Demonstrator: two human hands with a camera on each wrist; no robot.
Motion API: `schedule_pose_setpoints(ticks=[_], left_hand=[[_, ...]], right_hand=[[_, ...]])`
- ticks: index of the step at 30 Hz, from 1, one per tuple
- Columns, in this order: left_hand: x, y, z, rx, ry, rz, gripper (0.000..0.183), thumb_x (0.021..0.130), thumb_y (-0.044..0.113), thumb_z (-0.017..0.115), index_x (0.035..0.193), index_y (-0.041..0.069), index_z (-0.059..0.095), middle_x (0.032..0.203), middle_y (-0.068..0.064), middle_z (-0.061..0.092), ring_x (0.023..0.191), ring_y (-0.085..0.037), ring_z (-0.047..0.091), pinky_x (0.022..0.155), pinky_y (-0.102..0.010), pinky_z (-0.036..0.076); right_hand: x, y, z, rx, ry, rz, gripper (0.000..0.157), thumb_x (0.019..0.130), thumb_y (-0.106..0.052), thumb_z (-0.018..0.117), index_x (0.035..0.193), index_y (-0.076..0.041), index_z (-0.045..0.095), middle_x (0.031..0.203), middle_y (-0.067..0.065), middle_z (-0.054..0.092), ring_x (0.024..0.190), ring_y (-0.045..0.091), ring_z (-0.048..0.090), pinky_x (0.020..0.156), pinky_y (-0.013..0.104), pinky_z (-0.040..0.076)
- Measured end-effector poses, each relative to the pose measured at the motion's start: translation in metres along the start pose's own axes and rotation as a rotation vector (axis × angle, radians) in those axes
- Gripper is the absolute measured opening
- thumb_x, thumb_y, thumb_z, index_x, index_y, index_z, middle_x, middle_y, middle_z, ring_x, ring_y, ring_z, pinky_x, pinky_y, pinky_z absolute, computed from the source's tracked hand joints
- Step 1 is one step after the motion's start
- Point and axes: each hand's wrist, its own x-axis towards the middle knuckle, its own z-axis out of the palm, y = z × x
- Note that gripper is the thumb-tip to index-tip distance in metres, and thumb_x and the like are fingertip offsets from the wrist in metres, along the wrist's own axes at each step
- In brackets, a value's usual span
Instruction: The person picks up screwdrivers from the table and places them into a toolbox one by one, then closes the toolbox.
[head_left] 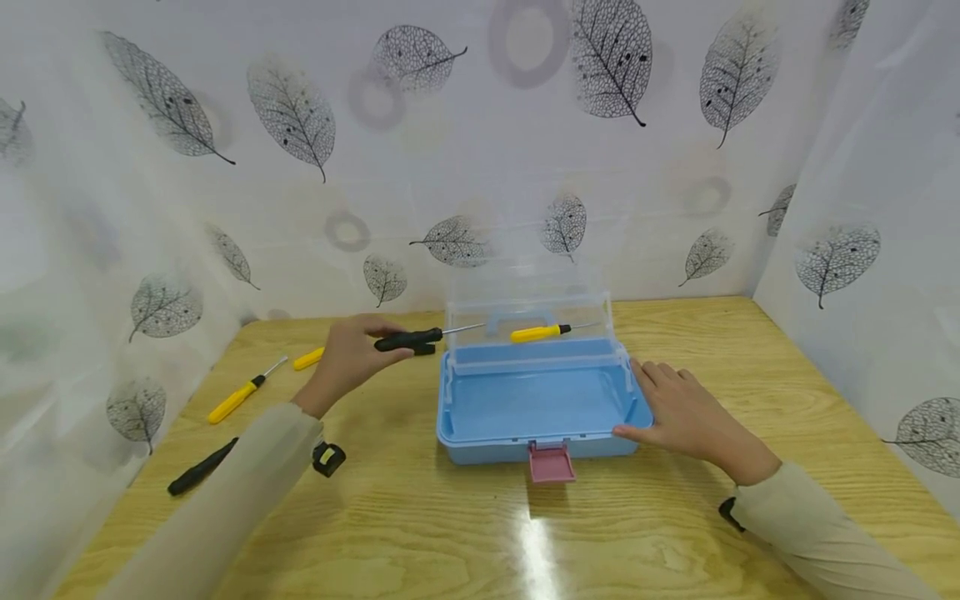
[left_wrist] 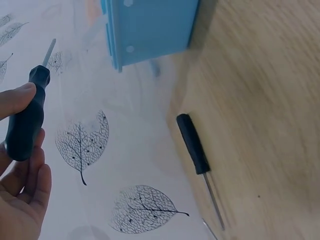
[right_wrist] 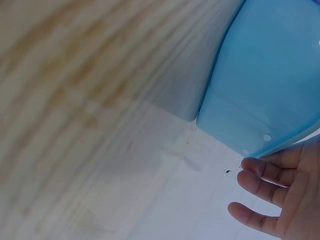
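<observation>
My left hand (head_left: 352,358) pinches a screwdriver (head_left: 408,339) by its black handle, with the metal shaft pointing right over the left back corner of a blue toolbox (head_left: 536,404). In the left wrist view, thumb and fingers grip that handle. The toolbox stands with its clear lid (head_left: 525,333) raised at the back and its pink latch (head_left: 552,463) hanging down in front. Against the box's right end rests my right hand (head_left: 690,412), thumb on the front corner rim and the other fingers along the side. In the right wrist view these fingers are loosely extended at the rim.
Behind the held screwdriver lies another black-handled screwdriver (left_wrist: 194,145). A yellow screwdriver (head_left: 536,333) shows through the lid. To the left lie a yellow screwdriver (head_left: 236,400), a partly hidden yellow handle (head_left: 307,358) and a black handle (head_left: 202,467). Leaf-patterned curtains (head_left: 450,167) enclose the wooden table (head_left: 420,533).
</observation>
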Motion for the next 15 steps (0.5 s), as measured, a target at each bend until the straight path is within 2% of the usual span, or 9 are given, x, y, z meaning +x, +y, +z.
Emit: schedule_pose_setpoints(ticks=[9,15], left_hand=[[0.019,0.016,0.011,-0.015,-0.023,0.055,0.031,0.075,0.022,0.079,0.1,0.005,0.073,0.098,-0.012,0.069,0.089,-0.027,0.066,0.081,-0.042,0.052],[0.033,0.026,0.02,-0.028,-0.042,0.056,0.03,0.075,0.024,0.079,0.099,0.007,0.073,0.095,-0.009,0.07,0.085,-0.023,0.065,0.077,-0.038,0.054]], right_hand=[[-0.002,-0.001,0.001,0.002,0.017,-0.009,0.101,0.077,-0.068,0.058,0.136,0.012,0.04,0.127,0.027,0.052,0.113,0.039,0.053,0.085,0.054,0.044],[-0.002,-0.001,-0.001,-0.009,0.015,-0.012,0.101,0.077,-0.069,0.057,0.136,0.011,0.04,0.125,0.026,0.053,0.112,0.038,0.054,0.085,0.053,0.045]])
